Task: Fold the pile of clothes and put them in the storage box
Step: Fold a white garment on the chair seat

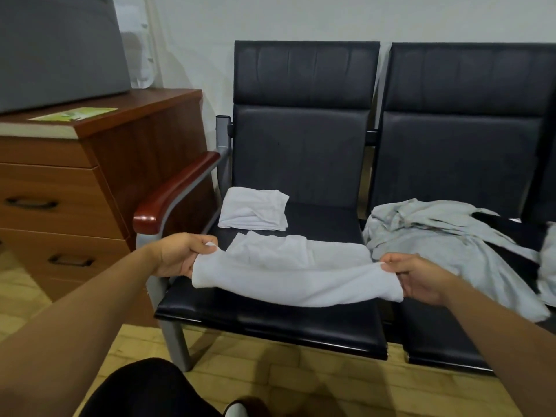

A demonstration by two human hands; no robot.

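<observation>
While the left hand (177,255) pinches one end of a white garment (288,269) and the right hand (421,278) pinches the other, it lies stretched across the black seat (270,320), a folded white cloth (254,209) behind, grey clothes (445,239) alongside.

The grey shirt (451,236) runs off the right edge and hides part of a black cloth (511,234), and the grey box (57,46) is cut off top left.

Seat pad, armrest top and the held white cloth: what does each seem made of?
White cloth: soft fabric, matte; it sags and creases. Seat pad: probably leather or vinyl; slight sheen. Armrest top: seemingly varnished wood; glossy highlight.
</observation>
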